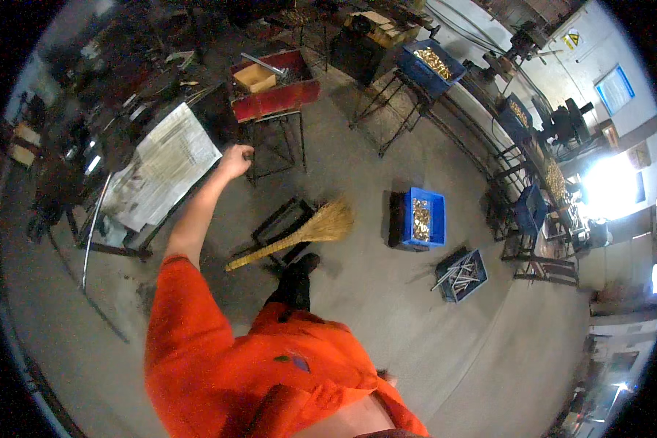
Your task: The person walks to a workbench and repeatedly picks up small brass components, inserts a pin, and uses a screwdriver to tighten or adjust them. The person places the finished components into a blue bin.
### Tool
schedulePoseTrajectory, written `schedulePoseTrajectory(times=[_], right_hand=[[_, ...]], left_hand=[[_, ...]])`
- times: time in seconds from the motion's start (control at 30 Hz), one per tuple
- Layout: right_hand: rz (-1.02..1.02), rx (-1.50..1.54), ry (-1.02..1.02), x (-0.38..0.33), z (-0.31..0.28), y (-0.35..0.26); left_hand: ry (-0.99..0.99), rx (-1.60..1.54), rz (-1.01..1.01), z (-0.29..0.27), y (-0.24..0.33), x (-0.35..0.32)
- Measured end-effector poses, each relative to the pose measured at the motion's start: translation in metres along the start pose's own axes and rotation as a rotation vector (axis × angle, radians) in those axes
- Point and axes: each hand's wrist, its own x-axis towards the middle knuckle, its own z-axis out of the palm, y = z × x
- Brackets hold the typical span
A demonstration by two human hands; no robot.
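Note:
My left hand (235, 161) is stretched forward on a bare forearm, between the corner of a sheet-covered bench and the stand of a red tray. Its fingers are curled closed, with something small and dark at them that is too unclear to name. A worn, whitish sheet (164, 168) covers the bench top beside that arm. Only a bit of my right hand (390, 379) shows past my orange shirt, its fingers hidden. A straw broom (299, 237) lies across a low black frame (281, 219) in front of my foot.
A red tray (277, 99) holding a wooden box stands on thin metal legs ahead. On the floor to the right are a blue crate (436, 219) of brass-coloured parts and a bin (462, 276) of metal rods. A metal rod (95, 230) leans on the bench; machines line the right wall.

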Motion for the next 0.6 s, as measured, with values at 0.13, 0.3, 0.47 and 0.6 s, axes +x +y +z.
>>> schedulePoseTrajectory(times=[0.13, 0.3, 0.47, 0.6], right_hand=[[0.524, 0.765, -0.112, 0.045, -0.042, -0.009], [0.710, 1.071, -0.096, 0.102, -0.139, -0.014], [0.784, 1.166, -0.083, 0.149, -0.203, -0.019], [0.807, 1.126, -0.107, 0.169, -0.225, -0.013]], left_hand=[[0.157, 0.232, -0.024, -0.012, -0.002, 0.092], [0.262, 0.393, -0.050, -0.018, -0.021, 0.202], [0.231, 0.399, -0.153, -0.013, -0.049, 0.283], [0.135, 0.534, -0.178, 0.005, -0.093, 0.316]])
